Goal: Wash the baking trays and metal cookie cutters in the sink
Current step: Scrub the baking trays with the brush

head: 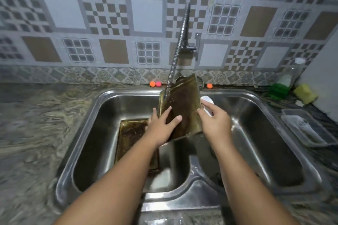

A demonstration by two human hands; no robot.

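A dark, stained baking tray (184, 107) is held tilted upright over the divider of a steel double sink (102, 100), under the flexible tap hose (178, 51). My left hand (162, 126) lies flat against the tray's face, thumb round its left edge. My right hand (214, 120) is at the tray's right edge and grips a white object (207, 103), possibly soap. A second stained tray (130, 133) lies flat in the left basin, partly hidden by my left forearm. No cookie cutters can be made out.
On the marbled counter at right lie a clear plastic container (307, 128), a yellow sponge (306, 93) and a green scrubber (278, 90) by a clear bottle. Small orange and pink balls (155, 84) sit behind the sink. Something pale and blurred (161, 179) lies low in the left basin.
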